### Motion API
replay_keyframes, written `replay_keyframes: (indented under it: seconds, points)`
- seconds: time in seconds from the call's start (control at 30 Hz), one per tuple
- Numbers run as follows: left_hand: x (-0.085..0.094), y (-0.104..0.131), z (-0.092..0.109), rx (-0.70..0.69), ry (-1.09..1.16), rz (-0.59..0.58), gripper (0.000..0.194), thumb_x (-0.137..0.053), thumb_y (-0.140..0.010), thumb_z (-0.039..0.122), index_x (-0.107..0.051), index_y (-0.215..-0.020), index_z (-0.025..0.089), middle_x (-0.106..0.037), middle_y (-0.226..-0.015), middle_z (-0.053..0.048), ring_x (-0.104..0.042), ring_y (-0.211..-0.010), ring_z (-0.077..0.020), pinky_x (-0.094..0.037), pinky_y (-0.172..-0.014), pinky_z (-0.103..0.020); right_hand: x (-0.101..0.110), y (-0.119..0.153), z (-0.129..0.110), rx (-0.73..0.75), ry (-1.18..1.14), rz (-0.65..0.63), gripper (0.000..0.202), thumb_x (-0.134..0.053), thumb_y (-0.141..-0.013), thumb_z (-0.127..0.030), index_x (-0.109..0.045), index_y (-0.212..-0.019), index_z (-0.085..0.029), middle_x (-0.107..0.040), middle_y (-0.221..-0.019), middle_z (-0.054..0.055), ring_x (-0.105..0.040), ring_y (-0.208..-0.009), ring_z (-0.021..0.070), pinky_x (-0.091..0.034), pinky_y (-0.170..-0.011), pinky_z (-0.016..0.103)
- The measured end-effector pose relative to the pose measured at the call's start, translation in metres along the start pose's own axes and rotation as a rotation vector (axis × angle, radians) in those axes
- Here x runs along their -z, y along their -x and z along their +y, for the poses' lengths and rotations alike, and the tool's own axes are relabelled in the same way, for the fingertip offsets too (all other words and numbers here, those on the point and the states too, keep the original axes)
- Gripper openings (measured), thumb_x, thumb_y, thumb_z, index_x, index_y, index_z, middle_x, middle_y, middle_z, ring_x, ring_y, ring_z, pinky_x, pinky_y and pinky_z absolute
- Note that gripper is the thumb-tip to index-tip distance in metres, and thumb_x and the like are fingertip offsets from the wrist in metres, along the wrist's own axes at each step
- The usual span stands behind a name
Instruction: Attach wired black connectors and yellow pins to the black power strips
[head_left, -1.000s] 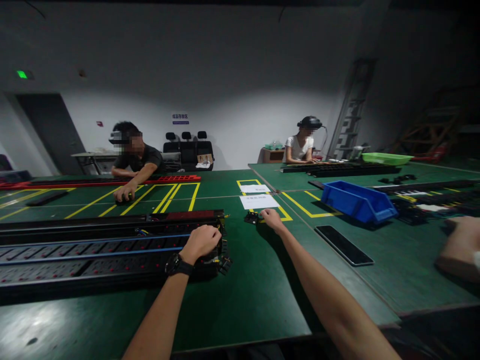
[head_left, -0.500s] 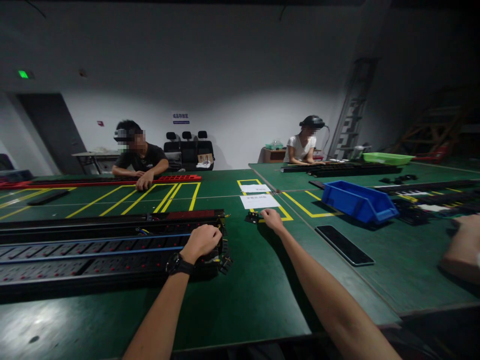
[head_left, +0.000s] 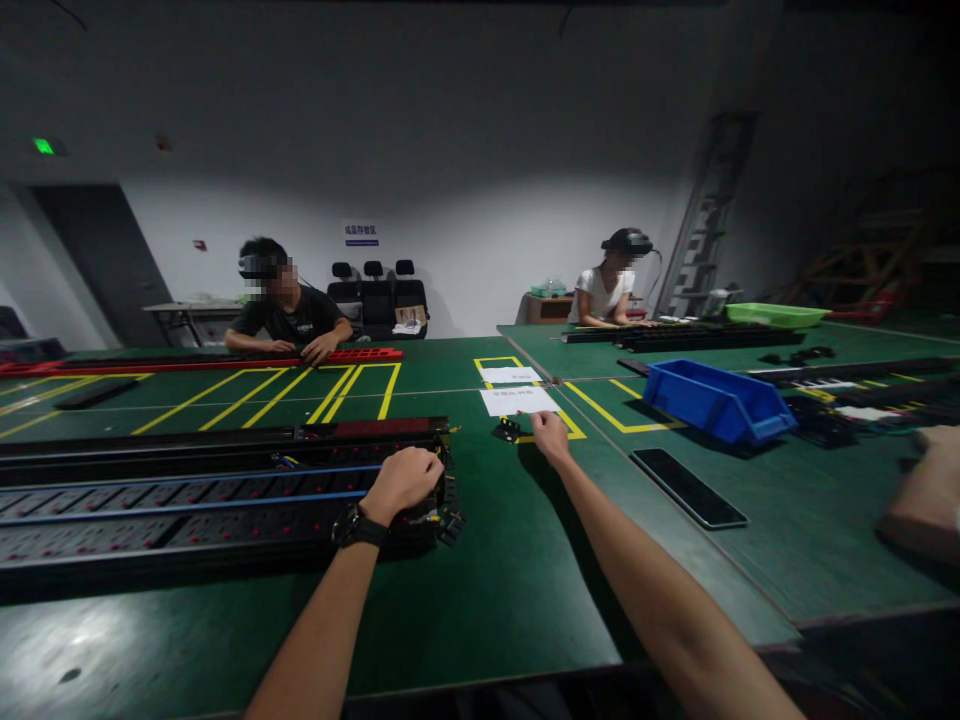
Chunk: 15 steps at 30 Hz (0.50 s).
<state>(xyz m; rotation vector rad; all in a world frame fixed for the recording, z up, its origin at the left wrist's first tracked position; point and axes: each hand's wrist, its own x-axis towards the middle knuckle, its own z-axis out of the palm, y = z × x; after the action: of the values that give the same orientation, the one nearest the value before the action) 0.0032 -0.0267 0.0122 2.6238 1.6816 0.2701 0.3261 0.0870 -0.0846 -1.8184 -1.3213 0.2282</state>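
Note:
My left hand [head_left: 409, 482] is curled over the right end of a long black socket strip [head_left: 247, 528], which has rows of outlets and small red dots. Its fingertips are mostly hidden behind the hand. Small black connectors [head_left: 451, 525] with yellow bits hang off the strip's end beside it. Reaching forward, my right hand [head_left: 551, 436] is closed, fingers bent together, and what they hold, if anything, is hidden. Just left of it lies a small black part [head_left: 508, 430] with yellow on it. A sheet of white paper [head_left: 517, 402] is right behind that part.
On the right stand a blue bin [head_left: 716, 405] and a dark phone [head_left: 688, 488]. More black strips [head_left: 712, 338] and a green tray [head_left: 776, 315] lie farther back. Two people sit across the green table [head_left: 517, 600]; another person's hand [head_left: 930, 480] shows at the right edge.
My right hand has shifted slightly right, away from the small black part, which now looks turned. My left hand stays put. The co-worker across at left has drawn a hand back.

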Motion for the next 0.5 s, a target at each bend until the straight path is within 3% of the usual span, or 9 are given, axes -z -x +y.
replay_keyframes:
  seconds: [0.2, 0.37, 0.5]
  points:
    - [0.001, 0.0, 0.001, -0.007, 0.014, -0.001, 0.042, -0.036, -0.099, 0.032, -0.074, -0.084, 0.023, -0.076, -0.103, -0.009, -0.07, -0.096, -0.0239, -0.049, -0.08, -0.03, 0.001, 0.003, -0.003, 0.09, -0.043, 0.054, 0.034, -0.044, -0.097, -0.031, -0.075, -0.099, -0.017, -0.074, -0.104, 0.014, -0.064, -0.094, 0.0252, -0.042, -0.082, 0.031]
    - [0.002, 0.001, 0.002, 0.0, 0.021, -0.004, 0.042, -0.036, -0.1, 0.031, -0.074, -0.084, 0.022, -0.076, -0.103, -0.01, -0.07, -0.097, -0.0241, -0.049, -0.081, -0.031, 0.0, 0.008, -0.009, 0.209, 0.016, -0.044, 0.031, -0.047, -0.094, -0.032, -0.075, -0.087, -0.021, -0.075, -0.093, 0.009, -0.064, -0.085, 0.0232, -0.043, -0.077, 0.03]
    - [0.002, 0.001, 0.002, 0.001, 0.013, -0.003, 0.041, -0.037, -0.1, 0.031, -0.074, -0.083, 0.022, -0.076, -0.103, -0.009, -0.07, -0.096, -0.0237, -0.049, -0.08, -0.03, 0.002, 0.011, -0.012, 0.216, 0.044, -0.102, 0.03, -0.049, -0.092, -0.029, -0.076, -0.083, -0.021, -0.075, -0.086, 0.008, -0.064, -0.077, 0.0213, -0.042, -0.07, 0.028]
